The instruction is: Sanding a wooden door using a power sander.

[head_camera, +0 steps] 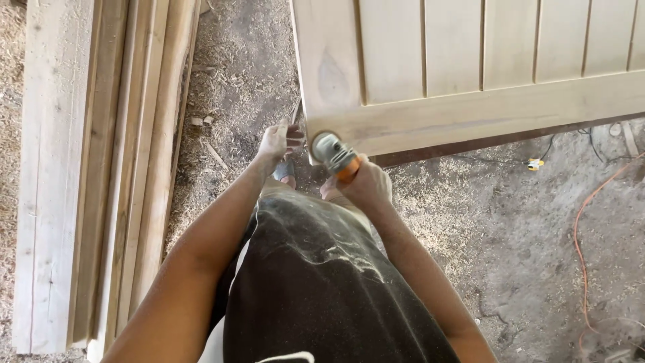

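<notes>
A pale wooden panelled door (470, 74) lies flat, filling the upper right of the head view. My right hand (366, 183) grips an orange and grey angle grinder (334, 154), whose disc end sits against the door's near left corner. My left hand (279, 139) is beside that corner with fingers slightly curled, touching or nearly touching the door's edge; nothing shows in it. My dusty black clothing (322, 282) covers the lower middle.
Long wooden planks (94, 168) lie stacked along the left. The floor (510, 222) is covered in sawdust and shavings. An orange cable (583, 235) snakes at the right, with a small yellow plug (535, 163) near the door's underside.
</notes>
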